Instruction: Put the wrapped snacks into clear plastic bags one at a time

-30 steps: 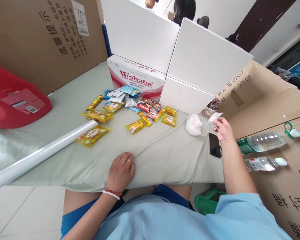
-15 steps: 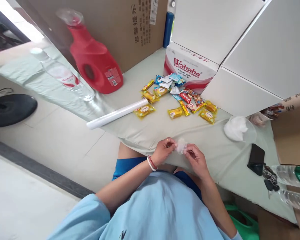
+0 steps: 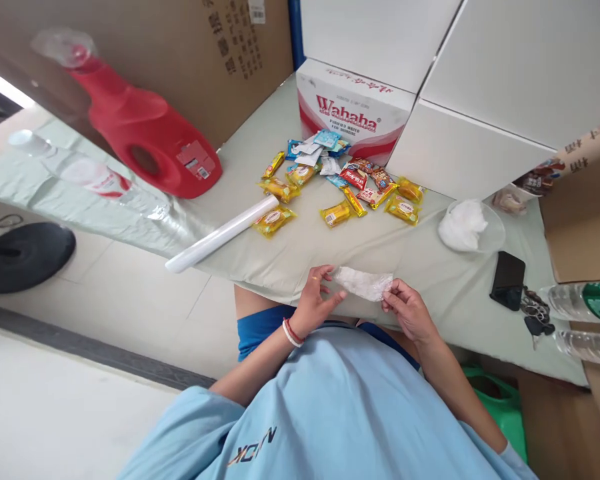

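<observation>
thin plastic bag (image 3: 364, 283) looks light, limp, slippery | left hand (image 3: 316, 300) pinches 1 end | right hand (image 3: 409, 309) pinches other | best gripped at edges

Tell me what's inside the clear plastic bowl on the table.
The clear plastic bowl holds a heap of crumpled thin white plastic bags, like the one stretched between left hand and right hand. Anything beneath the heap is hidden.
</observation>
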### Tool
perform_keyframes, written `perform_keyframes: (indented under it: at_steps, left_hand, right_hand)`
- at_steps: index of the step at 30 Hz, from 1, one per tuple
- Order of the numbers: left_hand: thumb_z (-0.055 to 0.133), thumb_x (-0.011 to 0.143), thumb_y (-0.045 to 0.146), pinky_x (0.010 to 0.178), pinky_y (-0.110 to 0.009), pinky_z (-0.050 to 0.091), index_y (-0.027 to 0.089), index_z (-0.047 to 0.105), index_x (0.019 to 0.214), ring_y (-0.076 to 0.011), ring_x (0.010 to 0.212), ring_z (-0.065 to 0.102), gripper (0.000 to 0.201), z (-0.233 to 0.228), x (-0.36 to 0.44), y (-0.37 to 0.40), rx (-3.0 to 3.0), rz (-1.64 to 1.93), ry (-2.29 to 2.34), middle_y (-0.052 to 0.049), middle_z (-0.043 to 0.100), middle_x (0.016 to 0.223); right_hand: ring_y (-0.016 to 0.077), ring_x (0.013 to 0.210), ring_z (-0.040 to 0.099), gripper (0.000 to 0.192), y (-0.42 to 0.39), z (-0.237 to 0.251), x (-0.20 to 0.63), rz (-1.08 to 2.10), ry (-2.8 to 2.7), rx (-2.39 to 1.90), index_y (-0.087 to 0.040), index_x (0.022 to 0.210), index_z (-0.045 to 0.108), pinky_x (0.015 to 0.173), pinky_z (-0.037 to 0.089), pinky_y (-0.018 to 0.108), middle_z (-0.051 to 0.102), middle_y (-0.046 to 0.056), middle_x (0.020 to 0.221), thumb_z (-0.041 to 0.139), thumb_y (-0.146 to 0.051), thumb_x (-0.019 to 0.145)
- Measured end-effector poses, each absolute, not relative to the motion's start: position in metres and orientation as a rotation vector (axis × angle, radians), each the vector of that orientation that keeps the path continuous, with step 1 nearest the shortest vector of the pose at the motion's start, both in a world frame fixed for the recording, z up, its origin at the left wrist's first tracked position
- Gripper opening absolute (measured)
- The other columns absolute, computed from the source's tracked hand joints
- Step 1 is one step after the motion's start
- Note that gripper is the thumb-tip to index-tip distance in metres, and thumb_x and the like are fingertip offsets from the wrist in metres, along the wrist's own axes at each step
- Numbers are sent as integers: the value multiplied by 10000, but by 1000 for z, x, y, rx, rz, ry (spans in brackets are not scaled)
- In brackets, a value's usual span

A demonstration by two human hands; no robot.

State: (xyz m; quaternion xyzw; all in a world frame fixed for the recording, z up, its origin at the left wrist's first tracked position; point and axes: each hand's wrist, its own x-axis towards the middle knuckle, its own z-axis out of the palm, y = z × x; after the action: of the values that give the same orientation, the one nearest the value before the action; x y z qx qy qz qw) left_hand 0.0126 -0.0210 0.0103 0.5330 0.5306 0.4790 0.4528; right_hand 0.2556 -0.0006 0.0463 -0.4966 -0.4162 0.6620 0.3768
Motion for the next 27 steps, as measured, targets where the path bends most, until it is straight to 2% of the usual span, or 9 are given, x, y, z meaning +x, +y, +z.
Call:
perform_keyframes:
  at_steps: [2, 4, 6, 7, 10, 14, 19, 24, 27]
  left_hand:
    - [762, 846, 568, 975, -463, 505, 238, 597, 1335, -300, 1233, 547, 612, 17, 12, -22, 1701, 1138, 1355, -156, 572, 1356]
    - [742, 888, 501, 1032, -491, 466, 264, 685, 1244, -296, 1206, 573, 432, 21, 14, -19, 1932, 1037, 1267, -122, 660, 1260]
    - [663, 963, 413, 942, -428, 505, 255, 743, 1103, -242, 1020, 646, 226, 23, 18, -15, 1949, 966, 1175, -82, 732, 1036]
    - [622, 991, 371, 871, -385, 521, 242, 753, 1044, -213, 919, 660, 191, 23, 20, -13, 1905, 954, 1162, -64, 736, 932]
    - [590, 1006, 313, 734, -308, 519, 210, 755, 973, -176, 775, 661, 198, 21, 24, -9, 1794, 976, 1247, -45, 719, 808]
    - [615, 987, 321, 749, -312, 515, 205, 774, 971, -193, 800, 682, 198, 20, 25, -9, 1862, 957, 1347, -58, 746, 832]
    - [583, 994, 363, 698, -290, 501, 209, 800, 993, -179, 739, 675, 266, 11, 33, -20, 1539, 961, 1303, -43, 765, 818]
    - [668, 902, 515, 629, -263, 439, 166, 781, 826, -147, 648, 575, 374, 6, 32, -25, 964, 1057, 1248, -16, 694, 710]
    - [742, 825, 539, 639, -253, 418, 162, 748, 767, -122, 634, 514, 382, 9, 16, -18, 804, 1127, 1258, 8, 635, 659]
  right_hand:
    - [124, 610, 503, 337, -1, 54, 254, 1724, -1120, -1264, -214, 785, 617, 618, 407, 269, 571, -35, 649, 822, -480, 809]
    - [120, 593, 493, 345, 0, 59, 252, 1783, -1121, -1231, -212, 780, 609, 607, 400, 269, 570, -36, 638, 821, -483, 808]
    - [116, 581, 484, 360, 0, 61, 249, 1830, -1060, -1197, -214, 776, 598, 591, 399, 266, 561, -38, 639, 831, -487, 794]
    - [118, 587, 489, 363, 1, 60, 247, 1833, -1015, -1186, -217, 788, 598, 592, 409, 265, 559, -37, 648, 828, -498, 796]
    - [145, 697, 554, 375, -2, 51, 235, 1750, -910, -1187, -240, 880, 618, 653, 482, 276, 603, -14, 767, 805, -555, 803]
    - [184, 852, 596, 401, -11, 30, 217, 1652, -1055, -1269, -248, 986, 664, 749, 524, 308, 670, 24, 955, 823, -550, 776]
    - [170, 744, 570, 328, -3, 27, 219, 1635, -1224, -1320, -224, 916, 713, 741, 499, 315, 675, 7, 823, 771, -533, 819]
    - [154, 715, 551, 333, 28, 56, 241, 1822, -1398, -1293, -205, 867, 729, 683, 478, 286, 662, 3, 784, 831, -504, 760]
    - [142, 688, 541, 349, 35, 60, 246, 1854, -1276, -1303, -206, 814, 694, 665, 479, 279, 646, -4, 766, 857, -501, 726]
